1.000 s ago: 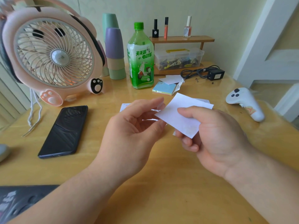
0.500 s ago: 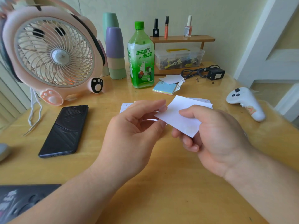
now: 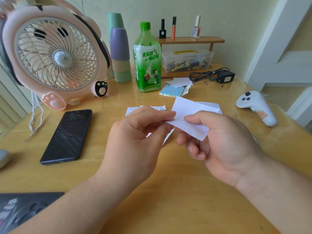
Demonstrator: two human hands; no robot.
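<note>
Left hand (image 3: 140, 141) is curled, with thumb and forefinger pinching the left corner of the white paper slip (image 3: 187, 119). Right hand (image 3: 224, 146) is likewise curled, thumb pressed on the slip's upper face and fingers folded beneath it. The slip is held tilted above the wooden surface (image 3: 168, 200), between both hands, nearer than the paper scraps (image 3: 131, 110) lying flat there and right of the black phone (image 3: 67, 135).
</note>
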